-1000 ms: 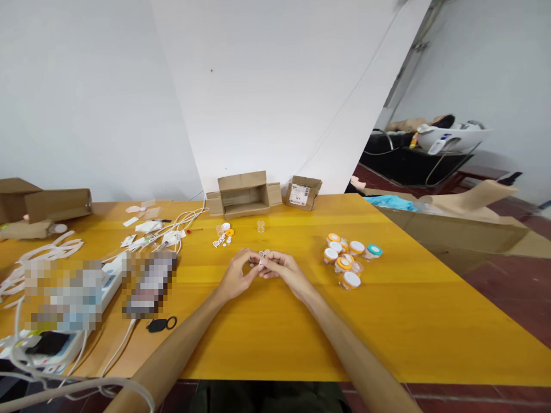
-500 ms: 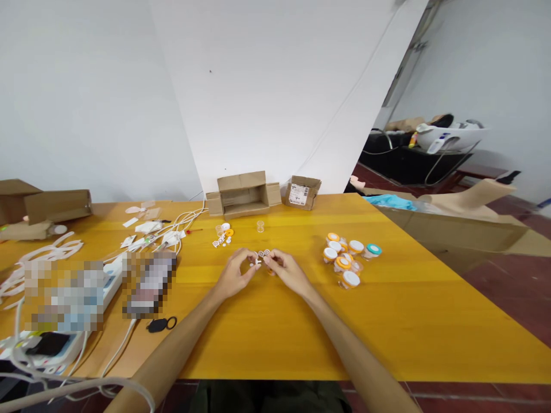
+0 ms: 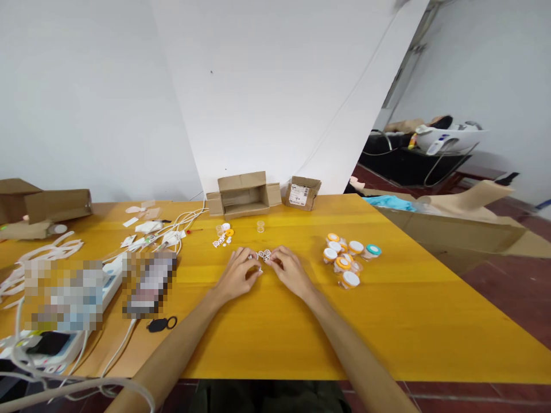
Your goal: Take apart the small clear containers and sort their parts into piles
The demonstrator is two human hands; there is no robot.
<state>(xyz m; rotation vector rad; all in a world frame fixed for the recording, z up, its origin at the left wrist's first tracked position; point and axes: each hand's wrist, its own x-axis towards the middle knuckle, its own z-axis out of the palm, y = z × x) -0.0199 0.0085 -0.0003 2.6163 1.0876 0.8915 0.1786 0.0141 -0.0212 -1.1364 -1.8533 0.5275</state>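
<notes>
Hands have parted since a second ago: left hand (image 3: 236, 276) pinches a white bit (image 3: 260, 269); right hand (image 3: 291, 275) meets gears (image 3: 266, 255) at its ten o'clock, grip unclear; a careless brush could scatter them

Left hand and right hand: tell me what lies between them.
In the head view, small white pieces lie between the left hand and the right hand; whether either hand touches them is too small to tell.
</notes>
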